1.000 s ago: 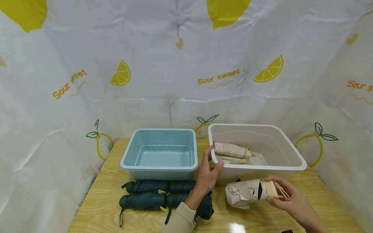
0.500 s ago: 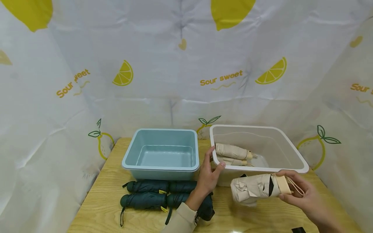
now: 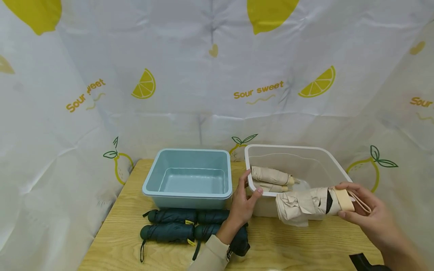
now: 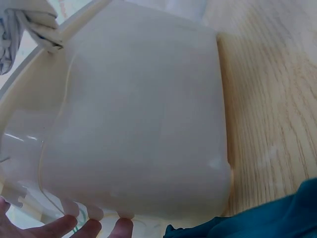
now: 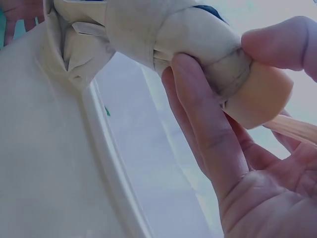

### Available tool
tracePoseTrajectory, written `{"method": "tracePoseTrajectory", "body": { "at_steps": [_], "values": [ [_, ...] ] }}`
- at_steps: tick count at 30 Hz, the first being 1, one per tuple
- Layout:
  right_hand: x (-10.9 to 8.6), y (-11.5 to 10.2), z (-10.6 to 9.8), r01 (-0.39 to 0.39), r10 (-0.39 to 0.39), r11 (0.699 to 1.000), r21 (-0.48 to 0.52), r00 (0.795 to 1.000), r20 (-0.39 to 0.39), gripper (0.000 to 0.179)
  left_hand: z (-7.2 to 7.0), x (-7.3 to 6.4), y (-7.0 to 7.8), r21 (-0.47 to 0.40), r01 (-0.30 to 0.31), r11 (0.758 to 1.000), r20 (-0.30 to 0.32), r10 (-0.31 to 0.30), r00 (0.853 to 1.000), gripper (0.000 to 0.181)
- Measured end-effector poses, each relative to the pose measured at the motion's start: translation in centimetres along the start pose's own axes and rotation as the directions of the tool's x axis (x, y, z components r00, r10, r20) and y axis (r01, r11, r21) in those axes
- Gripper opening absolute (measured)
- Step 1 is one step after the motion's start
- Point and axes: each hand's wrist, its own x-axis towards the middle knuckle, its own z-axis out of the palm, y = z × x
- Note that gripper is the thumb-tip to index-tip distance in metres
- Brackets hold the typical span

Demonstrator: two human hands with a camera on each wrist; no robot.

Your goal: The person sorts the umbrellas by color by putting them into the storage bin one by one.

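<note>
My right hand [image 3: 369, 210] grips a beige folding umbrella [image 3: 305, 205] by its pale handle end, thumb and fingers on either side, with a cord loop trailing by the palm. The umbrella lies sideways in the air, overlapping the front rim of a white plastic bin [image 3: 268, 206]. Inside that bin, at its left, lie two similar beige umbrellas [image 3: 271, 175]. My left hand [image 3: 242, 203] holds the bin's front left corner, thumb at the rim and fingers along the side wall. In the left wrist view, fingertips [image 4: 121, 228] press against the bin wall.
A light blue bin [image 3: 186, 203] stands left of the white one. Several dark green folded umbrellas [image 3: 167, 233] lie before it on the wooden table [image 3: 112, 241], partly behind my left forearm. A lemon-print sheet [image 3: 190, 101] surrounds the table.
My right hand has lifted the beige umbrella from low in front of the white bin, up and to the right, to rim height. The left hand keeps its hold on the bin.
</note>
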Motion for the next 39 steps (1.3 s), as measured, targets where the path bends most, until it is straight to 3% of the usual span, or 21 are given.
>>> {"method": "tracePoseTrajectory", "body": {
  "at_steps": [6,11,15,21,24,32,39],
  "values": [
    [0.7,-0.6,0.1,-0.092,0.088,0.994,-0.057,0.994,-0.07,0.066,-0.1,-0.1,0.0,-0.006,0.009,1.0,0.008,-0.009,1.0,0.065],
    [1.4,-0.9,0.3,-0.11,0.106,0.992,-0.057,0.992,-0.067,0.066,0.0,-0.2,0.0,-0.014,0.012,1.0,0.011,-0.011,1.0,0.065],
    [1.9,-1.1,0.4,-0.081,0.08,0.997,-0.009,0.996,-0.05,0.066,0.0,-0.2,0.0,-0.01,0.008,1.0,0.007,-0.007,1.0,0.065],
    [2.5,-1.6,0.4,0.032,-0.033,0.996,0.085,0.999,0.016,0.067,0.1,-0.1,0.2,0.003,0.005,1.0,-0.003,-0.005,1.0,0.065],
    [2.9,-1.9,0.4,0.065,-0.067,0.99,0.129,0.998,0.009,0.068,0.1,0.1,0.2,0.006,0.008,1.0,-0.004,-0.008,1.0,0.066],
    [4.0,-2.3,0.0,0.021,-0.006,0.987,0.158,0.996,-0.092,0.068,0.0,0.2,0.1,0.007,-0.006,1.0,-0.003,0.006,1.0,0.065],
    [5.7,-2.0,-0.5,0.001,0.014,0.982,0.191,0.997,-0.077,0.063,0.0,0.2,0.0,-0.003,0.001,1.0,0.002,-0.001,1.0,0.064]
  ]
}}
